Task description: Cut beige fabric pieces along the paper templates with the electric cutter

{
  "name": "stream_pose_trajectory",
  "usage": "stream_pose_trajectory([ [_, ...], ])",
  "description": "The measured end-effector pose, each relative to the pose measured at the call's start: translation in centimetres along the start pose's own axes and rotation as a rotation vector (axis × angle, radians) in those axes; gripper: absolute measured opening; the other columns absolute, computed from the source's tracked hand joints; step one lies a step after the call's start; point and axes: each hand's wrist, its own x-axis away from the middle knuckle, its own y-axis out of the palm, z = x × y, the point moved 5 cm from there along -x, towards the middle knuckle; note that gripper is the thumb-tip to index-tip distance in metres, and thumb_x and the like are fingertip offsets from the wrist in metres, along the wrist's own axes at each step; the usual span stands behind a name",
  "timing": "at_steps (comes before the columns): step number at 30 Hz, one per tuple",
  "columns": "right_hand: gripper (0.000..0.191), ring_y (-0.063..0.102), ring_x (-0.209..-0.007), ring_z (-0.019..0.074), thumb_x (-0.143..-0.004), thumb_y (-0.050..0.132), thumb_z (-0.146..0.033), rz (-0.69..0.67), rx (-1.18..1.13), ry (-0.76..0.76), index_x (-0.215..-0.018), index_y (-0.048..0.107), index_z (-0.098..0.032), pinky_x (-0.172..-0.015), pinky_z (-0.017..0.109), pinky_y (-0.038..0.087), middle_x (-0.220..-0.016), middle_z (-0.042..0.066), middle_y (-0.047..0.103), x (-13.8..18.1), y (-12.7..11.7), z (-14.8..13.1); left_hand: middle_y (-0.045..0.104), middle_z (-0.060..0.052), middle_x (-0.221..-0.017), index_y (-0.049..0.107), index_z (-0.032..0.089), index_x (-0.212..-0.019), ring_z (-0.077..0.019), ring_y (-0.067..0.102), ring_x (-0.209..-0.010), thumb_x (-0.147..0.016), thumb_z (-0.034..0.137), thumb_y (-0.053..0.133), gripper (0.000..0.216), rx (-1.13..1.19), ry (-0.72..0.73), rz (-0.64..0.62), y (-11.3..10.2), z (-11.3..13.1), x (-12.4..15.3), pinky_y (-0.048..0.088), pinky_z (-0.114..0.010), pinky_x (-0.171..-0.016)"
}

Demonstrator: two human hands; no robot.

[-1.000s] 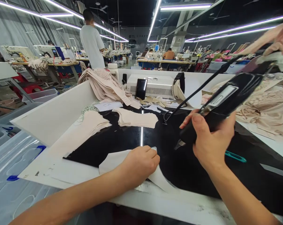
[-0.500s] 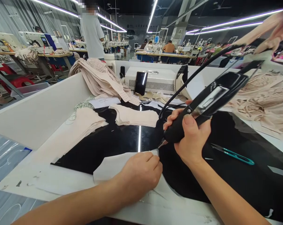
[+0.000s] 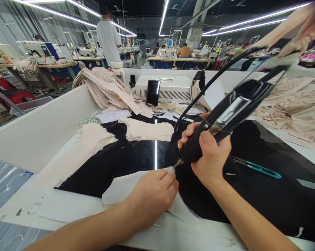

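Note:
My left hand [image 3: 153,193] is closed, pressing down and pinching the corner of a pale fabric piece [image 3: 119,186] that lies on the black glossy table top [image 3: 251,195]. My right hand [image 3: 208,157] grips a black corded hand tool [image 3: 225,116] held at a slant. The tool's metal tip [image 3: 177,163] touches or nearly touches the fabric corner just beside my left fingers. A black cable runs from the tool up to the right.
Teal thread snips [image 3: 259,169] lie right of my right hand. Stacks of beige fabric pieces [image 3: 147,130] sit further back, a white machine box [image 3: 170,89] and a dark phone [image 3: 153,92] behind them. Beige garments pile at the right [image 3: 295,111]. A person stands at the back left [image 3: 109,38].
My right hand has brought the tool down and left, from raised above the table to its tip meeting the fabric corner. My left hand stays on the fabric.

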Motion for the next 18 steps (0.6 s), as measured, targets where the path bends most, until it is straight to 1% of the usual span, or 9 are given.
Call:
stream_pose_trajectory([
  [3, 0.063, 0.07, -0.059, 0.0176, -0.09, 0.111, -0.067, 0.011, -0.008, 0.02, -0.129, 0.073, -0.034, -0.051, 0.033, 0.065, -0.086, -0.008, 0.076, 0.0, -0.1, 0.2, 0.084, -0.01, -0.117, 0.076, 0.019, -0.105, -0.0235, 0.08, -0.103, -0.123, 0.002, 0.064, 0.027, 0.009, -0.015, -0.004, -0.2, 0.0, 0.0, 0.067, -0.036, -0.087],
  [5, 0.066, 0.07, -0.059, 0.017, -0.089, 0.111, -0.069, 0.013, -0.008, 0.015, -0.129, 0.072, -0.034, -0.051, 0.032, 0.065, -0.085, -0.009, 0.075, 0.0, -0.1, 0.2, 0.083, -0.009, -0.113, 0.076, 0.019, -0.106, -0.0231, 0.079, -0.1, -0.122, 0.001, 0.064, 0.027, 0.03, -0.029, -0.019, -0.5, 0.0, 0.0, 0.066, -0.036, -0.086],
  [8, 0.065, 0.071, -0.058, 0.0174, -0.092, 0.108, -0.071, 0.008, 0.014, 0.001, -0.13, 0.07, -0.035, -0.051, 0.032, 0.064, -0.085, -0.009, 0.075, 0.0, 0.0, 0.1, 0.082, -0.006, -0.11, 0.076, 0.018, -0.108, -0.0229, 0.078, -0.098, -0.12, 0.001, 0.067, 0.024, 0.068, -0.062, -0.016, -1.2, 0.1, 0.3, 0.066, -0.036, -0.081],
  [10, 0.062, 0.072, -0.057, 0.0181, -0.094, 0.106, -0.071, 0.001, 0.02, -0.003, -0.13, 0.07, -0.035, -0.051, 0.033, 0.065, -0.084, -0.009, 0.076, 0.1, 0.0, 0.1, 0.084, -0.007, -0.114, 0.078, 0.018, -0.109, -0.0227, 0.079, -0.098, -0.121, 0.003, 0.07, 0.02, 0.074, -0.093, 0.02, -1.4, 0.1, 0.4, 0.067, -0.036, -0.081],
  [11, 0.061, 0.073, -0.057, 0.0183, -0.095, 0.106, -0.07, -0.002, 0.015, -0.005, -0.129, 0.07, -0.035, -0.052, 0.033, 0.065, -0.084, -0.009, 0.076, 0.1, 0.1, 0.1, 0.086, -0.008, -0.118, 0.079, 0.017, -0.11, -0.0229, 0.081, -0.101, -0.122, 0.005, 0.07, 0.019, 0.065, -0.1, 0.049, -1.5, 0.2, 0.5, 0.068, -0.036, -0.084],
  [13, 0.06, 0.072, -0.056, 0.0182, -0.095, 0.107, -0.068, -0.006, 0.001, -0.011, -0.129, 0.071, -0.034, -0.051, 0.033, 0.065, -0.083, -0.009, 0.076, 0.1, 0.1, 0.1, 0.089, -0.013, -0.129, 0.081, 0.016, -0.113, -0.0245, 0.084, -0.113, -0.124, 0.008, 0.07, 0.018, 0.028, -0.09, 0.105, -1.5, 0.3, 0.6, 0.07, -0.037, -0.096],
  [15, 0.057, 0.072, -0.056, 0.0179, -0.097, 0.106, -0.066, -0.011, 0.004, -0.015, -0.13, 0.072, -0.034, -0.052, 0.033, 0.065, -0.084, -0.008, 0.076, 0.1, 0.1, 0.1, 0.091, -0.017, -0.139, 0.084, 0.014, -0.118, -0.0266, 0.085, -0.125, -0.125, 0.01, 0.07, 0.016, -0.01, -0.081, 0.134, -1.3, 0.4, 0.6, 0.071, -0.039, -0.106],
  [18, 0.055, 0.072, -0.057, 0.0182, -0.099, 0.103, -0.068, -0.013, 0.031, -0.024, -0.13, 0.071, -0.035, -0.052, 0.034, 0.066, -0.085, -0.008, 0.076, 0.1, 0.0, 0.2, 0.092, -0.017, -0.143, 0.085, 0.015, -0.122, -0.0276, 0.087, -0.129, -0.127, 0.014, 0.07, 0.016, -0.03, -0.085, 0.129, -1.1, 0.4, 0.7, 0.07, -0.041, -0.11],
])
